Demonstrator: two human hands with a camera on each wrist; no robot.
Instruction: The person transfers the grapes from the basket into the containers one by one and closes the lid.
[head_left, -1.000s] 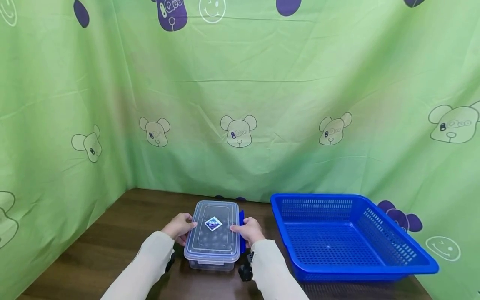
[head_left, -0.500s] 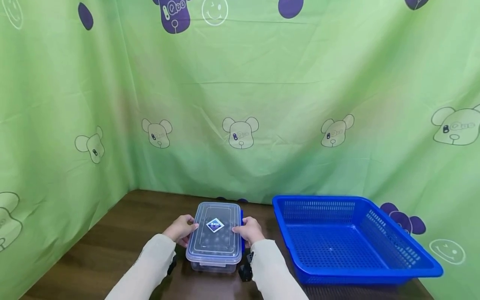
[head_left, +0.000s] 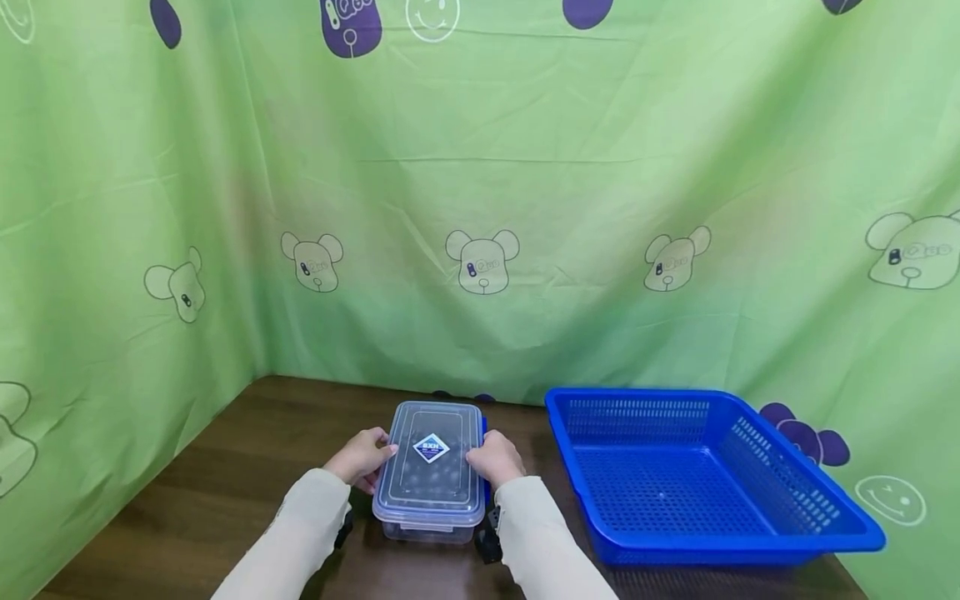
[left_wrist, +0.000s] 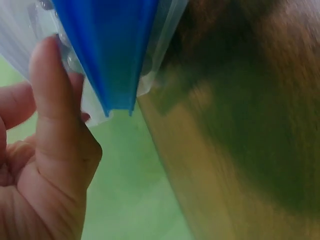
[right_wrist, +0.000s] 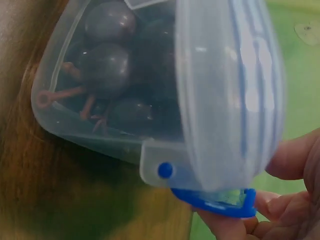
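A clear plastic food container (head_left: 428, 493) with a see-through lid and a diamond sticker (head_left: 431, 448) stands on the table. My left hand (head_left: 360, 456) holds its left side, thumb at the lid's edge. On the right side, my right hand (head_left: 497, 459) grips the edge, thumb by the lid and fingers curled at a blue latch (right_wrist: 215, 204). Another blue latch (left_wrist: 112, 50) fills the top of the left wrist view beside my thumb. Through the wall, the right wrist view shows dark round balls (right_wrist: 106, 67) and thin brownish pieces (right_wrist: 70, 93), one ring-ended.
A blue plastic basket (head_left: 765, 546) with slotted walls stands to the right of the container on the brown wooden table (head_left: 202, 492). Green patterned cloth (head_left: 480, 342) hangs behind and at the left. A dark device (head_left: 489, 542) sits at my right wrist.
The right-side blue latch stuck out beside the container and has swung in against it under my right hand, whose fingers have closed in. My left hand and the container look nearly unchanged.
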